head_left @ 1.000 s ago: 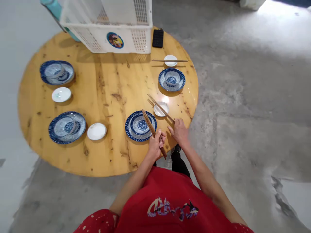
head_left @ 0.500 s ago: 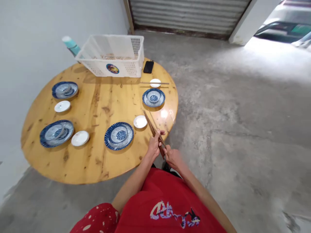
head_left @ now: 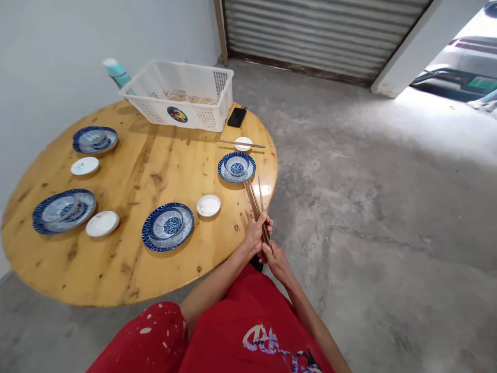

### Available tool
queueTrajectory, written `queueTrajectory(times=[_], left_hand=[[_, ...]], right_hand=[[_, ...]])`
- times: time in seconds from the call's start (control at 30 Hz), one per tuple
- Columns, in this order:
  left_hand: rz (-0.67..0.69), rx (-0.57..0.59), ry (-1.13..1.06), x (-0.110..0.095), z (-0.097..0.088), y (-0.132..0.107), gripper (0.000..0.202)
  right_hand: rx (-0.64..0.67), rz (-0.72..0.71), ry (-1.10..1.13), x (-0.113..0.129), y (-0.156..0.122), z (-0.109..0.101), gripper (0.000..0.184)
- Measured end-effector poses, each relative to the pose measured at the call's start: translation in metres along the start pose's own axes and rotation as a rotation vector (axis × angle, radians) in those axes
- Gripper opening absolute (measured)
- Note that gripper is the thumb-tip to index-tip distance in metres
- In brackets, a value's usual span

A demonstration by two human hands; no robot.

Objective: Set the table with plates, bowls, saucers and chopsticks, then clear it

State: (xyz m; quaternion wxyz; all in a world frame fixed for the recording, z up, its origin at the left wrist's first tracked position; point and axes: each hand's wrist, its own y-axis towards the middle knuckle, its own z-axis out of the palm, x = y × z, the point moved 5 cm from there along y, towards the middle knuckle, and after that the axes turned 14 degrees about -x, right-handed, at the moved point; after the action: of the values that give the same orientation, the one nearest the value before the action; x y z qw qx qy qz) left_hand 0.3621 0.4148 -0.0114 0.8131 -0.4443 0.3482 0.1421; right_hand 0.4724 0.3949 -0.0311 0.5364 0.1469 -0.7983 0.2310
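Note:
Several brown wooden chopsticks point(head_left: 254, 203) form a slim bundle at the table's right front edge. My left hand point(head_left: 256, 231) is closed around their middle. Just below it, my right hand point(head_left: 274, 255) is closed on the lower ends of the chopsticks. The upper tips fan apart slightly, one leaning away on the right. Beyond the tips lies a blue-and-white plate with a bowl on it point(head_left: 236, 167). Left of my hands is a small white dish point(head_left: 208, 205). Another chopstick pair point(head_left: 243, 143) rests across a white dish point(head_left: 243, 147) farther back.
The round wooden table point(head_left: 128, 181) also bears more blue plates with bowls point(head_left: 167, 226), white dishes point(head_left: 102, 224), a white plastic basket point(head_left: 186, 103) and a black phone point(head_left: 237, 117). A turquoise bottle point(head_left: 116, 72) stands behind the basket. Concrete floor point(head_left: 373, 207) lies to the right.
My view has shifted, so the plates and dishes sit farther left in the picture. Both hands still hold the chopsticks, which now point more upright, with their tips nearer the right plate.

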Motion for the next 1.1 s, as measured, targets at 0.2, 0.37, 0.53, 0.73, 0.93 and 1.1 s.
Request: queueTrajectory(times=[0.2, 0.37, 0.53, 0.73, 0.93, 1.1], left_hand=[[-0.047, 0.037, -0.144, -0.015, 0.048, 0.053, 0.046], [-0.075, -0.019, -0.3, -0.039, 0.073, 0.101, 0.045], [-0.108, -0.064, -0.359, -0.063, 0.081, 0.136, 0.045], [0.006, -0.208, -0.311, -0.096, 0.078, 0.164, 0.046], [0.103, -0.258, -0.394, -0.127, 0.075, 0.17, 0.041], [0.111, -0.304, -0.467, -0.124, 0.079, 0.17, 0.042]], right_hand=[[0.127, 0.088, 0.156, 0.007, 0.073, -0.021, 0.042], [0.269, 0.113, 0.094, 0.014, 0.143, -0.035, 0.042], [0.41, -0.093, -0.225, 0.021, 0.203, -0.029, 0.042], [0.438, -0.374, -0.438, 0.04, 0.253, -0.023, 0.047], [0.013, -0.73, -0.594, 0.096, 0.366, -0.035, 0.036], [0.002, -0.788, -0.947, 0.11, 0.454, -0.003, 0.043]])
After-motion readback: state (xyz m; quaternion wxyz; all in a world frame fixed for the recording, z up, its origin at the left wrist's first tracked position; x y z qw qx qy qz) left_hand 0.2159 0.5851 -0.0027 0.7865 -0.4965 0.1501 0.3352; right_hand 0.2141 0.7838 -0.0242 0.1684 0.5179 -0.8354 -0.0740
